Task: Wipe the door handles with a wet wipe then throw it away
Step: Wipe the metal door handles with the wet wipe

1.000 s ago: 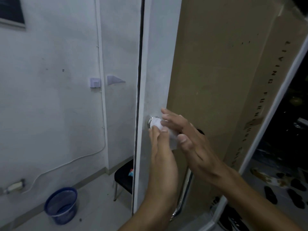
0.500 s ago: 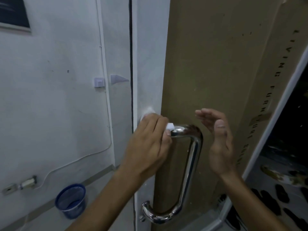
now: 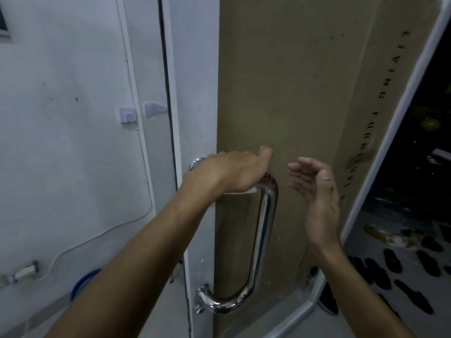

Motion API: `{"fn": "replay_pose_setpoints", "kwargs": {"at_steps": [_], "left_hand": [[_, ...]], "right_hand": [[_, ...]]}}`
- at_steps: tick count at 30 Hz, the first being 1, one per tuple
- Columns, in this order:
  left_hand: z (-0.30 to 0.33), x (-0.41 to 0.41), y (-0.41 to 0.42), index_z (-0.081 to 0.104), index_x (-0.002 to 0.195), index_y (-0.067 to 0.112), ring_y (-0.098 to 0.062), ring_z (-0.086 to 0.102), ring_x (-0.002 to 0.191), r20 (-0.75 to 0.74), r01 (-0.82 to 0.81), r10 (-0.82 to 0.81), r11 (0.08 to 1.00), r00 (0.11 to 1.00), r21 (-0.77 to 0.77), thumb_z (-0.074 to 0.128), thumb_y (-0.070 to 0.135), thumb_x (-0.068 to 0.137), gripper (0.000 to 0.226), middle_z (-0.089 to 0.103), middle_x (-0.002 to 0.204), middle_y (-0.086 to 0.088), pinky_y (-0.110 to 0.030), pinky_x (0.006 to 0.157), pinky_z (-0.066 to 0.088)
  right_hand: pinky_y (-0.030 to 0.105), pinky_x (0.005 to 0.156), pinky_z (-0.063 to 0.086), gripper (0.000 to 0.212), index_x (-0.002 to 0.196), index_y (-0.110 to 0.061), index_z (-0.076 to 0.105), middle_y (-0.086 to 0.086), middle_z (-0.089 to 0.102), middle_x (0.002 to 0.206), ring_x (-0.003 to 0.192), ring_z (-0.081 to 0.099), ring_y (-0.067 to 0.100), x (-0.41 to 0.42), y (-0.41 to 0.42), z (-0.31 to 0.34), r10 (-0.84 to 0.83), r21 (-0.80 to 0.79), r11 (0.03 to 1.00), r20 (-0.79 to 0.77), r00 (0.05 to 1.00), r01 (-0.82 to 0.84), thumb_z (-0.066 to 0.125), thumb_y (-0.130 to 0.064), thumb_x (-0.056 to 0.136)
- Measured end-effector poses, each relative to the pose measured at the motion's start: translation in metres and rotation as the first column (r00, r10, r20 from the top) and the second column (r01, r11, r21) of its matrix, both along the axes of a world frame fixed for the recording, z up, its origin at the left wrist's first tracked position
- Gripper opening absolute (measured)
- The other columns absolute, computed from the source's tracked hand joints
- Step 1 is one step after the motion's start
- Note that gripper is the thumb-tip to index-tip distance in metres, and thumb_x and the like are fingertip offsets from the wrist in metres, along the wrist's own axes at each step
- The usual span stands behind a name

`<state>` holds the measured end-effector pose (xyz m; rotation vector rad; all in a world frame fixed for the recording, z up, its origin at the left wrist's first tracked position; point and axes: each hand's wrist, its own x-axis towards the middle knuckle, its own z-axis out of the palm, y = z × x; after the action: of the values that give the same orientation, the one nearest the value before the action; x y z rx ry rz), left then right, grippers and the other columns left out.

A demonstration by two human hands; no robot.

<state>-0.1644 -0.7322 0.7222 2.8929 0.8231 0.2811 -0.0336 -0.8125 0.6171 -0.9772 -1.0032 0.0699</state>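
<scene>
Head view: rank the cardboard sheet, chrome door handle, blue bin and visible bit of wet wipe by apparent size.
1. cardboard sheet
2. chrome door handle
3. blue bin, mostly hidden behind the left forearm, so its rank is unsure
4. wet wipe, only a sliver under the left hand

The scene is dim and cool-toned, lit by soft indoor light that falls evenly over the pale grey wall (image 3: 61, 142) and casts only faint shadows. The curved chrome door handle (image 3: 262, 240) carries bright streaks of glare along its bar and lower bend. The dark doorway area at the right edge (image 3: 415, 179) is nearly black, with detail lost in shadow and grain. Wide-angle distortion bows the white door frame (image 3: 175, 118) and the tall brown cardboard panel (image 3: 292, 93) near the edges. Both hands look slightly soft, and the printed lettering on the cardboard is smeared. Fine noise covers the darker parts.
</scene>
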Motion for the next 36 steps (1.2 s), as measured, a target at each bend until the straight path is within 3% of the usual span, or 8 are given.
{"fn": "replay_pose_setpoints", "kwargs": {"at_steps": [3, 6, 9, 12, 18, 26, 31, 36], "left_hand": [[0.002, 0.002, -0.005, 0.022, 0.072, 0.019, -0.029, 0.047, 0.076, 0.007, 0.025, -0.025, 0.998, 1.000, -0.060, 0.020, 0.023, 0.104, 0.033, 0.046, 0.082, -0.009, -0.038, 0.070, 0.032], [-0.008, -0.004, -0.009, 0.029, 0.082, 0.019, -0.024, 0.041, 0.070, 0.010, 0.036, -0.038, 0.987, 0.999, 0.156, 0.025, 0.022, 0.103, 0.022, 0.034, 0.069, 0.000, -0.037, 0.069, 0.035], [-0.028, -0.014, -0.013, 0.044, 0.081, 0.018, -0.022, 0.050, 0.072, 0.141, 0.018, -0.071, 0.939, 0.987, 0.345, 0.024, 0.024, 0.103, 0.030, 0.052, 0.078, -0.003, -0.042, 0.072, 0.045], [-0.059, -0.022, -0.009, 0.057, 0.115, 0.013, -0.023, 0.057, 0.096, 0.373, -0.049, -0.119, 0.910, 0.920, 0.411, 0.024, 0.030, 0.100, 0.040, 0.063, 0.108, -0.007, -0.036, 0.093, 0.040], [-0.111, -0.045, 0.015, 0.030, 0.147, 0.009, -0.024, 0.032, 0.139, 0.413, -0.067, -0.217, 0.817, 0.885, 0.572, 0.031, 0.033, 0.098, 0.055, 0.038, 0.147, -0.010, -0.041, 0.118, 0.022], [-0.148, -0.036, 0.036, -0.006, 0.152, 0.012, -0.025, -0.003, 0.149, 0.509, -0.237, -0.207, 0.700, 0.835, 0.674, 0.032, 0.038, 0.099, 0.071, -0.013, 0.161, -0.005, -0.042, 0.121, 0.003], [-0.142, -0.014, 0.026, 0.003, 0.152, 0.005, -0.028, -0.001, 0.149, 0.489, -0.284, -0.210, 0.598, 0.847, 0.750, 0.040, 0.038, 0.096, 0.075, 0.002, 0.160, -0.013, -0.045, 0.121, 0.002], [-0.134, 0.013, 0.002, 0.032, 0.146, 0.001, -0.031, 0.021, 0.144, 0.454, -0.296, -0.175, 0.550, 0.874, 0.781, 0.039, 0.037, 0.096, 0.062, 0.026, 0.152, -0.017, -0.045, 0.121, 0.004]], "right_hand": [[0.026, 0.082, 0.051, 0.039, 0.112, -0.024, 0.059, 0.000, 0.066, 0.106, 0.102, 0.063, 0.015, 0.005, -0.003, -0.001, 0.001, -0.016, 1.000, -0.052, 0.999, -0.002, 0.030, -0.045, 0.098], [0.026, 0.079, 0.052, 0.038, 0.109, -0.021, 0.058, 0.000, 0.066, 0.102, 0.097, 0.063, 0.013, 0.007, -0.004, -0.003, 0.013, -0.019, 1.000, -0.105, 0.994, -0.015, 0.027, -0.038, 0.098], [0.025, 0.077, 0.052, 0.038, 0.108, -0.022, 0.059, 0.002, 0.066, 0.101, 0.097, 0.063, 0.015, 0.007, -0.004, -0.006, 0.011, -0.029, 0.999, -0.124, 0.992, -0.015, 0.027, -0.039, 0.097], [0.025, 0.076, 0.053, 0.038, 0.107, -0.022, 0.060, 0.002, 0.067, 0.100, 0.096, 0.064, 0.015, 0.007, -0.002, -0.011, 0.021, -0.052, 0.998, -0.144, 0.989, -0.029, 0.027, -0.039, 0.098], [0.030, 0.089, 0.051, 0.042, 0.108, -0.023, 0.062, 0.000, 0.069, 0.109, 0.107, 0.064, 0.014, 0.005, 0.006, -0.021, 0.055, -0.096, 0.993, -0.146, 0.988, -0.070, 0.026, -0.042, 0.097], [0.033, 0.110, 0.037, 0.075, 0.130, -0.029, 0.057, -0.009, 0.062, 0.133, 0.128, 0.052, 0.006, -0.002, 0.012, -0.034, 0.280, -0.266, 0.911, -0.159, 0.947, -0.314, 0.032, -0.081, 0.083], [0.026, 0.105, 0.041, 0.058, 0.124, -0.028, 0.059, -0.011, 0.066, 0.125, 0.122, 0.057, 0.004, -0.001, 0.012, -0.031, 0.277, -0.237, 0.915, -0.221, 0.935, -0.327, 0.022, -0.057, 0.091], [0.027, 0.103, 0.039, 0.066, 0.123, -0.022, 0.061, -0.010, 0.068, 0.124, 0.122, 0.057, 0.003, -0.001, 0.014, -0.029, 0.312, -0.198, 0.905, -0.294, 0.903, -0.377, 0.019, -0.063, 0.094]]}}
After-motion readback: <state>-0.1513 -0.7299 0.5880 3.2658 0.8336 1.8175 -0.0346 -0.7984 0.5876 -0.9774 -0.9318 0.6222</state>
